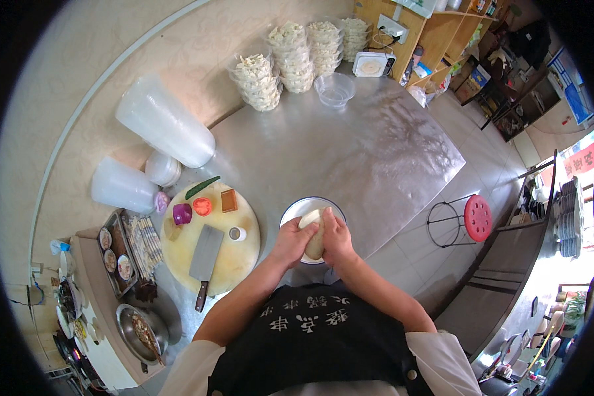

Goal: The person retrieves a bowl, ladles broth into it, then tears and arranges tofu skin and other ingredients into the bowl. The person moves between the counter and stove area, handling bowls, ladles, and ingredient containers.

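Note:
My left hand (292,242) and my right hand (337,238) both grip a pale, elongated vegetable (316,243), perhaps a tuber. Its upper end is white and looks peeled or cut, while the lower part has a dull beige skin. Fingers cover much of its sides. Just beneath it sits a white bowl (294,210) with a blue rim, its inside mostly hidden by my hands. To the left lies a round cutting board (242,208). A cleaver (207,252) rests flat on it, the dark handle over the near edge.
The board also bears a cucumber piece (202,187), a cut tomato (202,207), a purple onion (182,214), a brown block (229,200) and a white cup (237,233). Stacked filled tubs (257,84) line the steel table's (297,148) far edge. A metal pan (123,326) stands left.

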`<state>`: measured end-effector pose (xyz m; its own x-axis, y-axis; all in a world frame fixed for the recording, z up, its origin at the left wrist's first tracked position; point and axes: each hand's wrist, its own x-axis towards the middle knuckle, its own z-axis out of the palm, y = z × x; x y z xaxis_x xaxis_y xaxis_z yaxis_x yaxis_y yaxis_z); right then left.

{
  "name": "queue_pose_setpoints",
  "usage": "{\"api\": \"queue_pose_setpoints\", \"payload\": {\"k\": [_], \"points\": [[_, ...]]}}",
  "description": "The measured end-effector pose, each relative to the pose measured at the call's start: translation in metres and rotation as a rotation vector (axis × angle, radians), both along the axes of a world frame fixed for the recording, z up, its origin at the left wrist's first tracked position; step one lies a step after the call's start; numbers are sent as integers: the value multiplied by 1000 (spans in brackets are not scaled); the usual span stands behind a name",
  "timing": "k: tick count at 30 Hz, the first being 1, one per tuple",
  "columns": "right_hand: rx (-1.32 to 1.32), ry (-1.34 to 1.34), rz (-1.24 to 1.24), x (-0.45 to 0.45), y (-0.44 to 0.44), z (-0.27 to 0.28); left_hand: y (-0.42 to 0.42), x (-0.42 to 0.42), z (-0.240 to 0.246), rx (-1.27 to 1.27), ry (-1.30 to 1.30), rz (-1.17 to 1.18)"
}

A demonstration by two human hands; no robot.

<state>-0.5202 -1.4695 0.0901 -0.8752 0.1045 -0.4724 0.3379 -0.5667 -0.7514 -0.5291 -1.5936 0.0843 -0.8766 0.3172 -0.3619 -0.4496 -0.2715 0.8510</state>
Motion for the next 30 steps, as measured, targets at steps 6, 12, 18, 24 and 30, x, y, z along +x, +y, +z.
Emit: {"api": "queue_pose_setpoints", "payload": {"k": [6, 12, 18, 24, 30], "points": [[-930, 179, 332, -9, 42, 8, -21, -2, 6, 336, -141, 94], [120, -57, -89, -21, 44, -19, -27, -8, 6, -73, 18, 230], [35, -16, 199, -8, 1, -38, 2, -12, -3, -817, 427, -24], [541, 137, 269, -5, -13, -39, 18, -2, -27, -502, 315, 289], [695, 131, 198, -7, -16, -30, -4, -2, -37, -870, 433, -81]]}}
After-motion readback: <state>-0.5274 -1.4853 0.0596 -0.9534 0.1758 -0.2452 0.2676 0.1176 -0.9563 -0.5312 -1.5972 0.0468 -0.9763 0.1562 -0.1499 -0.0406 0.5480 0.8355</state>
